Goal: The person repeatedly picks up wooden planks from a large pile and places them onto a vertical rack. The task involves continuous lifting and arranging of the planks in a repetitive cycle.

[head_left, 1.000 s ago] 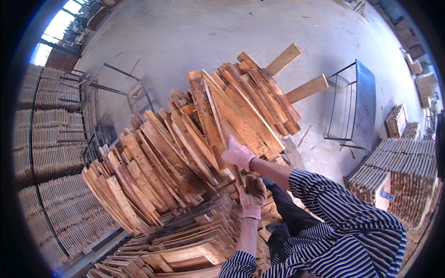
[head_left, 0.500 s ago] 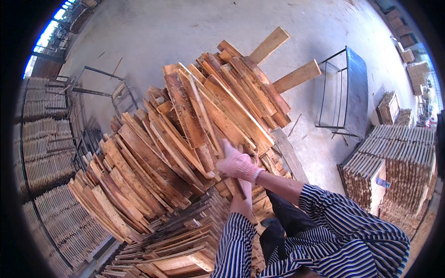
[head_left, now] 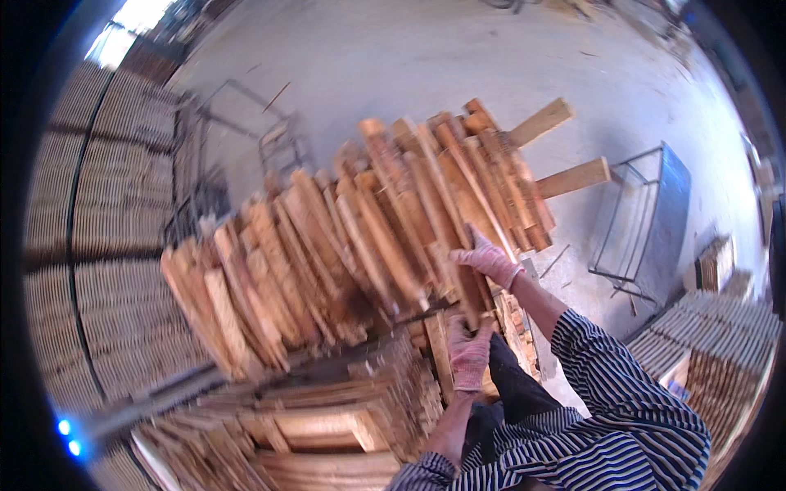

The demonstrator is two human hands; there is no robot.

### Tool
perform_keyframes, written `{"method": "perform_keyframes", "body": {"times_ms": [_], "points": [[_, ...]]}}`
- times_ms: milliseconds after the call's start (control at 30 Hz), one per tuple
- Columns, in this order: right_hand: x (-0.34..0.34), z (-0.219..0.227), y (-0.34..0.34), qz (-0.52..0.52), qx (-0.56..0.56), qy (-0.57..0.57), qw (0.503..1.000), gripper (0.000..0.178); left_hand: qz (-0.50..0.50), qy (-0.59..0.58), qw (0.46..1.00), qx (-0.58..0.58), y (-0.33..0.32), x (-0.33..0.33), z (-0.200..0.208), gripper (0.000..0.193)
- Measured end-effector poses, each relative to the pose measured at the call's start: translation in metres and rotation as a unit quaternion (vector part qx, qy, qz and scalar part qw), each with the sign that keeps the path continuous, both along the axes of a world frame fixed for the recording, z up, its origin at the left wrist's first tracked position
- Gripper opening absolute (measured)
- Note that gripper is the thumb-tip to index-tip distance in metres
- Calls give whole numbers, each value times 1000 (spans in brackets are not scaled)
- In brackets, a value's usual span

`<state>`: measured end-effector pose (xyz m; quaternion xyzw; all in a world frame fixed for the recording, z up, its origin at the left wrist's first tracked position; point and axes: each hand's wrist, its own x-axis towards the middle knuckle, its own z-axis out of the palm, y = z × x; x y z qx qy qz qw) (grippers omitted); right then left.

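A long, narrow wooden board [head_left: 469,296] slants across in front of me, its near end toward my body. My left hand [head_left: 470,356], in a pinkish knitted glove, is closed round that near end. Farther up the same board, my right hand [head_left: 494,262], gloved alike, grips its edge. Beyond and to the left spreads a large heap of rough boards [head_left: 303,217], lying side by side and overlapping, some with bark-brown faces. The far end of the held board is hard to tell apart from the heap.
More boards are piled in a lower stack [head_left: 327,425] at near left. Tall strapped stacks of slats [head_left: 123,204] stand at far left. A dark metal-framed table [head_left: 651,221] is at right, beside slat stacks [head_left: 712,335]. Two boards [head_left: 573,177] jut from the heap's right end.
My hands have moved apart along the board: the left is now at its near end, the right farther up. The view has shifted, with blur over the heap.
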<state>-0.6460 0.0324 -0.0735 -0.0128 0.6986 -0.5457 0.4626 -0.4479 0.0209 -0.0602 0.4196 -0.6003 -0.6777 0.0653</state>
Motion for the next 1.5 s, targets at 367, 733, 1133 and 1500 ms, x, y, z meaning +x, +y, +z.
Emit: {"method": "perform_keyframes", "body": {"times_ms": [367,733,1133,1500], "points": [[122,42,74,-29,-116,-47,992,72,-47,102,993,35,-37,79,58,89],[307,171,-10,473,-135,233,839,86,507,243,807,180,-85,243,125,53],[461,110,-173,580,-105,540,601,45,667,280,680,120,-71,458,101,56],[443,116,-174,659,-86,468,582,45,645,276,702,117,-85,444,88,57]]}}
